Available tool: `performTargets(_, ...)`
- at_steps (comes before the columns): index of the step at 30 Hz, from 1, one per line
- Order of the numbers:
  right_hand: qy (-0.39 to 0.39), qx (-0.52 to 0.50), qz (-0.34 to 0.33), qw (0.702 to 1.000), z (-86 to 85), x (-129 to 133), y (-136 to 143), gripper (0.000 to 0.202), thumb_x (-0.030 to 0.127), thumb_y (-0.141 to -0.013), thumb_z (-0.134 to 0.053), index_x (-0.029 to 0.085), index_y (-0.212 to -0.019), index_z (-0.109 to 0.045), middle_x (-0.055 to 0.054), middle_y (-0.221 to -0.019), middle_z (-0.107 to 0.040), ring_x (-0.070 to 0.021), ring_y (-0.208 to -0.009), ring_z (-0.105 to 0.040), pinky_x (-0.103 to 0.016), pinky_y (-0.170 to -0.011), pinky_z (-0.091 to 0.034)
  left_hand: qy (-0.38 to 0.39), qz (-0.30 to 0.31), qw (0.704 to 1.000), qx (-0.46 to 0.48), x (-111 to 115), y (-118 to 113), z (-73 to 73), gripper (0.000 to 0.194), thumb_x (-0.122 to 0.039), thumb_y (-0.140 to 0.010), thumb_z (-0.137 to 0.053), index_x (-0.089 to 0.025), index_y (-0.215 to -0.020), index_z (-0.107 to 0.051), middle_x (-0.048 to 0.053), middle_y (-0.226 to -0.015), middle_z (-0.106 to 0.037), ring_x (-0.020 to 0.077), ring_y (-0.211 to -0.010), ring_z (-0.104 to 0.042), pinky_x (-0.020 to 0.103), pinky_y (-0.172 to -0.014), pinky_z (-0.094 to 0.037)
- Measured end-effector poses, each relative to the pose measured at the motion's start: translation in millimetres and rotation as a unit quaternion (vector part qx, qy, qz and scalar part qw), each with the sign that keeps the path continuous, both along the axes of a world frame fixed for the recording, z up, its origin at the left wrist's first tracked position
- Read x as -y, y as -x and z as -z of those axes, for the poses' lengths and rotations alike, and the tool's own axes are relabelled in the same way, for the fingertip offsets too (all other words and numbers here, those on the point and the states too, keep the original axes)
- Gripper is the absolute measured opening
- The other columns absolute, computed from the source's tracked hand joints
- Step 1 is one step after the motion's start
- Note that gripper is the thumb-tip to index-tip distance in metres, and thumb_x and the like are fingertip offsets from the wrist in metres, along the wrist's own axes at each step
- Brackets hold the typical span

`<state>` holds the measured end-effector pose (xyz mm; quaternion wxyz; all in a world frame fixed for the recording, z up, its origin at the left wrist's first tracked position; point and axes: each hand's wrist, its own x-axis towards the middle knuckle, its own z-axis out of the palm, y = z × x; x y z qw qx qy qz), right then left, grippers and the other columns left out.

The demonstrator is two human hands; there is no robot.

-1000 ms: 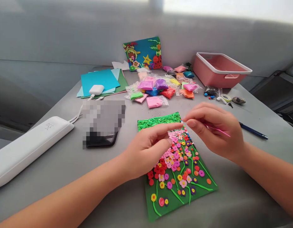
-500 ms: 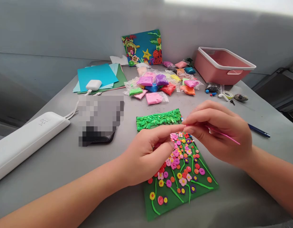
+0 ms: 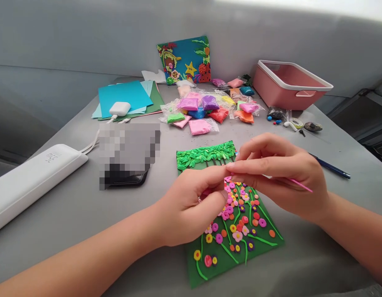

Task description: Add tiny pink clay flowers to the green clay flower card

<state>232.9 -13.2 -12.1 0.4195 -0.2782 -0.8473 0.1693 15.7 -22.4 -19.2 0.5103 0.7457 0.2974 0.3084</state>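
Note:
A green board [image 3: 265,255] with clay flowers, green stems and a leafy green band [image 3: 206,155] lies on the table below both hands. My left hand [image 3: 195,206] is over its left side, fingers curled around something I cannot make out; a bit of pink shows between them. My right hand [image 3: 280,177] meets the left index finger above the board. It holds a thin pink stick [image 3: 301,185], whose end sticks out past the palm. The stick's other end is hidden by the fingers.
Bagged coloured clay [image 3: 199,126] lies in a heap behind the board. A pink basket [image 3: 284,93] stands back right, a pen [image 3: 331,166] right. On the left are a white power bank [image 3: 39,181], a phone [image 3: 126,179] and coloured paper [image 3: 124,97]. A sea-scene board [image 3: 185,55] leans at the back.
My right hand's fingertips have moved a little left and its fingers have straightened. The left index finger is now more bent. The view has shifted slightly.

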Motion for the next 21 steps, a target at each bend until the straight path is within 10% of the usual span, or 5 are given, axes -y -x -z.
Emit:
performTargets(11, 0.275, -0.051, -0.024, 0.96, -5.2, 0.5, 2.7, 0.009, 0.027, -0.084, -0.082, 0.022, -0.091, -0.079, -0.004, -0.089, -0.071, -0.0111, -0.07, -0.06, -0.024, -0.053, -0.047, -0.236, -0.001, 0.969, -0.074, -2.7, 1.7, 7.2, 0.025, -0.004, -0.08, -0.043, -0.023, -0.07, -0.03, -0.004, -0.06, -0.032, 0.0131, -0.056, -0.028, 0.032, -0.054, -0.025)
performTargets(18, 0.28, -0.102, 0.01, 0.955, -3.3, -4.5, 3.8, 0.032, 0.028, -0.073, -0.091, 0.019, -0.098, -0.073, 0.002, -0.08, -0.064, -0.0065, -0.054, -0.046, -0.023, -0.042, -0.038, 0.014, -0.004, 0.999, 0.035, -3.0, 2.2, 4.8, 0.026, -0.004, -0.084, -0.043, -0.02, -0.091, -0.063, -0.007, -0.061, -0.037, 0.0114, -0.057, -0.034, 0.027, -0.056, -0.033)
performTargets(21, 0.171, -0.101, 0.045, 0.979, -1.6, -4.4, 3.2, 0.028, 0.027, -0.079, -0.088, 0.021, -0.1, -0.072, 0.001, -0.082, -0.063, -0.0077, -0.055, -0.048, -0.024, -0.043, -0.04, 0.143, -0.05, 0.982, 0.114, -3.9, -0.1, 5.6, 0.035, -0.007, -0.088, -0.048, -0.02, -0.113, -0.069, -0.005, -0.068, -0.055, 0.0124, -0.068, -0.054, 0.025, -0.067, -0.047)
